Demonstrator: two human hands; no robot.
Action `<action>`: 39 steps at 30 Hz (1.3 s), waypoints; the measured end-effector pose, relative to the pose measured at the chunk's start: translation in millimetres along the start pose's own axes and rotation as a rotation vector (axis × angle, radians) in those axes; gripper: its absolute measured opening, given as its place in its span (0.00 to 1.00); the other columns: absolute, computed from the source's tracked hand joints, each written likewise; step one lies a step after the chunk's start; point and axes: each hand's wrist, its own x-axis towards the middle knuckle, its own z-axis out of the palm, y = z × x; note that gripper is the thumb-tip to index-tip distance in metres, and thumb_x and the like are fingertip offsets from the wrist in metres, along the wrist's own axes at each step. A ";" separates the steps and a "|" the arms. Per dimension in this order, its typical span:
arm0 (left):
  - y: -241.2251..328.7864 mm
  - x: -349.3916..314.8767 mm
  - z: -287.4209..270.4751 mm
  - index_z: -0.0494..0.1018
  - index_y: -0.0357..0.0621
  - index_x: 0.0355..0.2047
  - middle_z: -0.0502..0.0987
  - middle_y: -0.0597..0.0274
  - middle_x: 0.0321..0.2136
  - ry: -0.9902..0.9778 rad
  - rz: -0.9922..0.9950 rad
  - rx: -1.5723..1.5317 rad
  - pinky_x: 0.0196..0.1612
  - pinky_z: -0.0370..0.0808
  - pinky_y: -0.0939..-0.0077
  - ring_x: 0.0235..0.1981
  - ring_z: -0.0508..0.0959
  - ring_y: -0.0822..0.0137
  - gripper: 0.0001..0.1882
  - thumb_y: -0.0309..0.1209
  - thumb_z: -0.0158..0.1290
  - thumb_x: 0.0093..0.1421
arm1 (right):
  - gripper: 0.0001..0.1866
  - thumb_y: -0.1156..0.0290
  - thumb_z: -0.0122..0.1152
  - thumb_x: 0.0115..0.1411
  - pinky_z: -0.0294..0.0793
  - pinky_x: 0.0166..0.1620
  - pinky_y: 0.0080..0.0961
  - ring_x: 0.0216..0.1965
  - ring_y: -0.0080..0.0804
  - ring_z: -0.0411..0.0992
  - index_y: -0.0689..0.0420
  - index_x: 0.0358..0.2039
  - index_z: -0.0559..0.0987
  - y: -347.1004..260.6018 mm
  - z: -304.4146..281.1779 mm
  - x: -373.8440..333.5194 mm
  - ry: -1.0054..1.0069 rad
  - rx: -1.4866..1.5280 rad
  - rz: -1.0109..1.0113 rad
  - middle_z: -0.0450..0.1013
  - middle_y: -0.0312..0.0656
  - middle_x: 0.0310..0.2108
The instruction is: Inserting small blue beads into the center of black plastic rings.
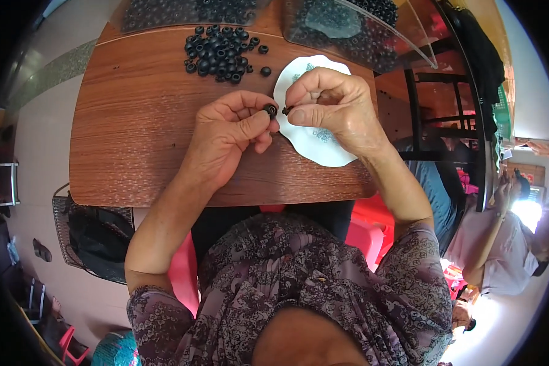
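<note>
The fingers of my left hand (pixel 226 125) were closed on a round black bead (pixel 271 111), its hole showing, above the wooden desk (pixel 128 116). My right hand (pixel 341 110) pinched a small dark piece (pixel 286 111) just beside it — my fingertips covered most of that, so I could not tell its shape. That hand and wrist also hid part of the white plate (pixel 326 157), leaving its blue-green pattern visible in patches. A loose heap of black beads (pixel 216 55) lay beyond my left hand. Behind it, the left clear bin (pixel 265 11) and the right clear bin (pixel 295 38) were cut off at the upper edge — both held beads. Far right, a person (pixel 500 250) sat or stood against glare.
</note>
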 end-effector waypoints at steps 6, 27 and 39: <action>-0.3 -1.0 -0.1 0.71 0.32 0.38 0.76 0.54 0.27 -0.014 -0.023 0.001 0.25 0.71 0.82 0.23 0.74 0.72 0.10 0.22 0.53 0.56 | 0.11 0.85 0.66 0.44 0.72 0.34 0.16 0.29 0.19 0.71 0.64 0.30 0.77 4.6 7.1 -3.9 0.084 -0.133 -0.116 0.74 0.37 0.29; 1.6 -1.1 1.9 0.72 0.31 0.37 0.76 0.56 0.25 0.072 -0.056 0.087 0.22 0.69 0.85 0.20 0.73 0.75 0.09 0.22 0.54 0.55 | 0.08 0.83 0.67 0.37 0.70 0.35 0.22 0.32 0.27 0.71 0.62 0.21 0.78 0.8 13.1 4.0 0.055 -0.509 -0.442 0.73 0.40 0.26; -2.1 -1.2 -0.8 0.72 0.32 0.36 0.76 0.59 0.23 0.097 -0.041 0.118 0.21 0.68 0.85 0.18 0.71 0.75 0.09 0.22 0.54 0.55 | 0.06 0.83 0.65 0.42 0.70 0.37 0.21 0.34 0.26 0.71 0.62 0.24 0.80 3.5 13.4 2.3 0.029 -0.378 -0.292 0.74 0.40 0.29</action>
